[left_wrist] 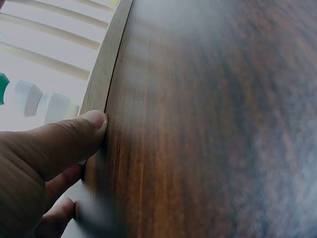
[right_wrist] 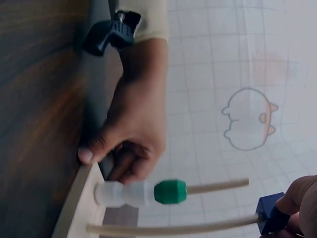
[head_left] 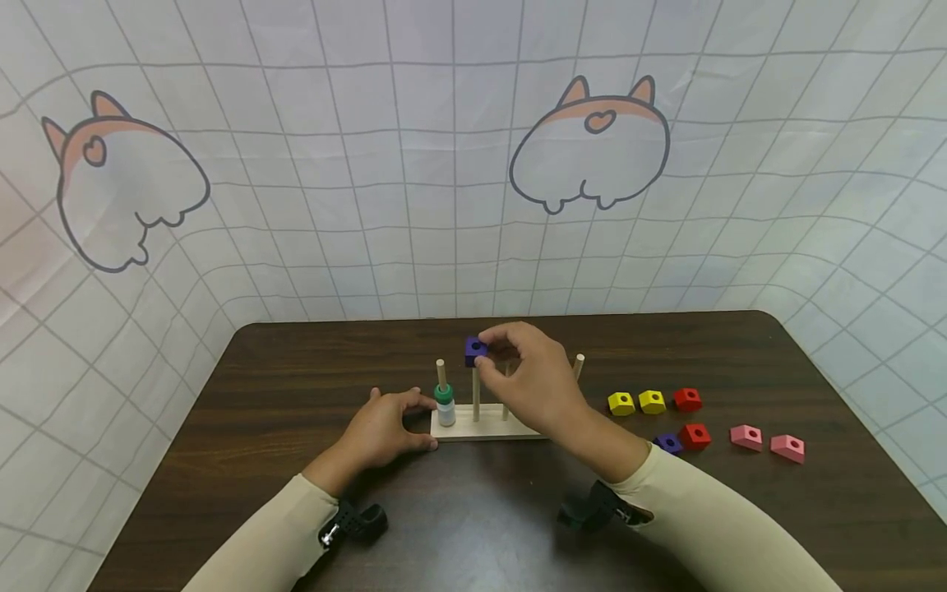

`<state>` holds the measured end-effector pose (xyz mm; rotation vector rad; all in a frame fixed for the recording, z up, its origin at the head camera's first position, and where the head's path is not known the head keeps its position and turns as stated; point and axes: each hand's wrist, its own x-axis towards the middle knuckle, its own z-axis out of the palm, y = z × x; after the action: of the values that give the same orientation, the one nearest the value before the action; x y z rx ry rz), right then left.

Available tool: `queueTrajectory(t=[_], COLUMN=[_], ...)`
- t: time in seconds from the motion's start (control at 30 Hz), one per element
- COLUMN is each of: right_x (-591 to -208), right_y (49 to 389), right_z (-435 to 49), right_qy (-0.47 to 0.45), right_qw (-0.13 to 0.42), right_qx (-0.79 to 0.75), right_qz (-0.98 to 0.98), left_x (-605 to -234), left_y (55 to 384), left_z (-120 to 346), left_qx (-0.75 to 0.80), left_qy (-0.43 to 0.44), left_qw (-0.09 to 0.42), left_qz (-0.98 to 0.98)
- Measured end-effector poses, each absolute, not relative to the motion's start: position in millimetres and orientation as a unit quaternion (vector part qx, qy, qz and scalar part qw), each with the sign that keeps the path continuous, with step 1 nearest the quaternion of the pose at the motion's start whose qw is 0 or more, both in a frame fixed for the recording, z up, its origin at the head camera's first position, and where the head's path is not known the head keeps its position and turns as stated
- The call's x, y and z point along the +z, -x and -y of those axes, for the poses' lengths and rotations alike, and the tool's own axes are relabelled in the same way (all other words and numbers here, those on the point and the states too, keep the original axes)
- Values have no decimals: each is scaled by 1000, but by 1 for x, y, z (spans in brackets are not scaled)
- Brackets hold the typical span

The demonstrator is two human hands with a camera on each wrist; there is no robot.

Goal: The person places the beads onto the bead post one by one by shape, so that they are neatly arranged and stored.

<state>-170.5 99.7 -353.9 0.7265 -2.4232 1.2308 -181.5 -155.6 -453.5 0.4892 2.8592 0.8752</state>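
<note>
A wooden peg stand (head_left: 481, 429) stands on the dark table. My left hand (head_left: 380, 428) holds its left end, thumb at the front edge and fingers behind. Two white beads (right_wrist: 122, 194) with a green bead (right_wrist: 170, 191) on top are threaded on the leftmost peg (head_left: 441, 374). My right hand (head_left: 534, 372) pinches a dark blue block (head_left: 475, 352) with a hole through it, at the top of the second peg (head_left: 477, 395). In the right wrist view the peg's tip meets the block's underside. This hand partly hides the pegs farther right.
To the right of the stand lie two yellow blocks (head_left: 621, 404), two red blocks (head_left: 688, 400), two pink blocks (head_left: 746, 437) and another blue block (head_left: 669, 443), partly behind the right forearm. A white checked cloth (head_left: 444, 164) hangs behind the table (head_left: 311, 353).
</note>
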Motion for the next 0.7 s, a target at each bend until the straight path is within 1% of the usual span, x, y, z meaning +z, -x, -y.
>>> queueTrajectory(t=[0.3,0.7], right_x=[-367,-390], right_y=[168,168], right_z=[-99,-98], right_qy=[-230,-232], right_qw=[157,150], right_qx=[442,448], right_qz=[853,850], left_x=[-454,-455], left_y=[181,182], left_z=[155,155], left_qx=[291,290], left_qy=[-159,-158], left_qw=[57,53], left_qz=[-942,-942])
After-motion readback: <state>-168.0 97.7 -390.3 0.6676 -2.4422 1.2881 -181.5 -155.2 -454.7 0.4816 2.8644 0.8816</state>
